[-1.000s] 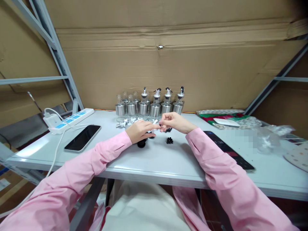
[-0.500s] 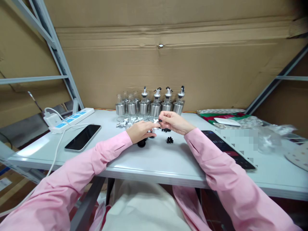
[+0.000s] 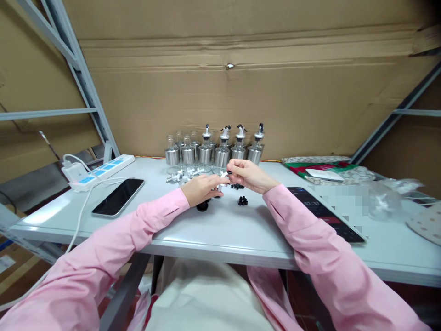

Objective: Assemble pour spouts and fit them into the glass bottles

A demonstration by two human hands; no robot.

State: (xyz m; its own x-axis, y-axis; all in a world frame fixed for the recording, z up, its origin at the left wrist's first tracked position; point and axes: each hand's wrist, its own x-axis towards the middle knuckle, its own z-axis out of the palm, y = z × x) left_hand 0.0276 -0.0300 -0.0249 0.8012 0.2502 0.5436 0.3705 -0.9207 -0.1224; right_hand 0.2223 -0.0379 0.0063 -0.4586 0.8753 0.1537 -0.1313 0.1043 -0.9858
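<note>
My left hand (image 3: 204,188) is closed around a white pour spout (image 3: 223,176), gripping it between thumb and fingers above the table. At the spout's tip, my right hand (image 3: 248,174) pinches a small black cap (image 3: 229,173), mostly hidden by the fingers. Below my left hand lie black round rings (image 3: 202,206). Small black caps (image 3: 243,201) sit in a cluster near my right hand. More white spouts (image 3: 179,175) lie loose behind my left hand. Glass bottles with steel sleeves (image 3: 221,157) stand in rows behind, several with spouts fitted.
A phone (image 3: 119,197) and a power strip (image 3: 103,172) with white cables lie at the left. On the right are a large dark-screened device (image 3: 327,216), a plastic bag (image 3: 386,200) and patterned cloth (image 3: 358,174) with a white device (image 3: 324,174). Cardboard (image 3: 241,101) backs the table.
The spout has turned slightly, its tip now lying against the black cap in my right fingers. Both hands stay almost where they were.
</note>
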